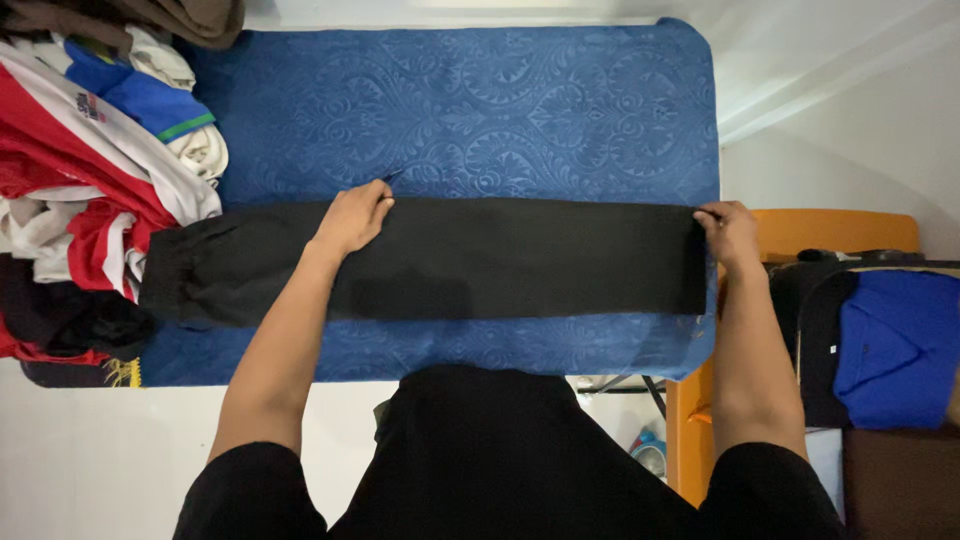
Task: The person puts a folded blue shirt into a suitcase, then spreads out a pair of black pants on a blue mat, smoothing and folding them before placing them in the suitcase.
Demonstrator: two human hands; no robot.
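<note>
A pair of black trousers (500, 260) lies folded lengthwise in a long strip across a blue patterned cloth-covered surface (500, 110). Its gathered waist end points left, its hem end right. My left hand (352, 216) rests flat on the upper edge of the trousers, a little left of the middle. My right hand (728, 232) pinches the hem end at the right edge of the blue surface.
A heap of red, white and blue clothes (90, 170) covers the left end of the surface. To the right stands an orange chair (830, 232) holding folded dark and blue garments (895, 345). White floor lies below and at the upper right.
</note>
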